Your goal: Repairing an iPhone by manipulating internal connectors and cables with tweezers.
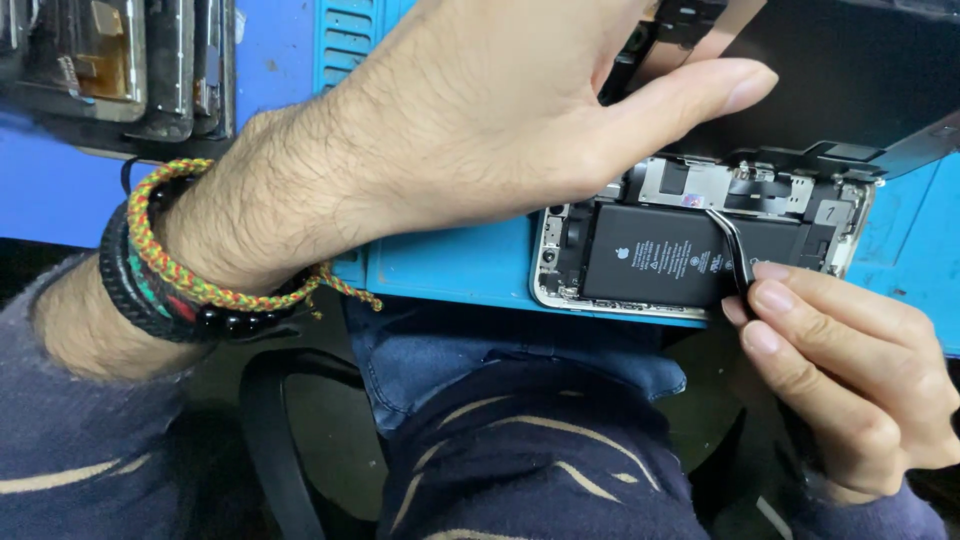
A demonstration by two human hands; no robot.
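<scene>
From my seat, the opened phone (700, 250) lies flat on the blue mat (450, 265) at the near edge of the table, its long axis running left to right across my view, inner side up. The black battery (660, 262) fills the middle, with a silver shield (740, 188) and small connectors along the far edge. I judge the phone light and stiff in its metal frame but fragile inside: the flex cables and battery would not stand prodding, so the frame edges are the safe place to hold.

My right hand (850, 370) has its fingers (790, 300) closed on black tweezers (733, 250), whose curved tip points up and left onto the shield just above the battery. My left hand (480, 110) reaches over the phone's left end, fingers (700, 90) pressed against the raised dark screen panel (840, 80), which stands tilted up behind the body; whether they pinch it I cannot tell. Other dark phone parts (120, 60) sit far left on the table.
</scene>
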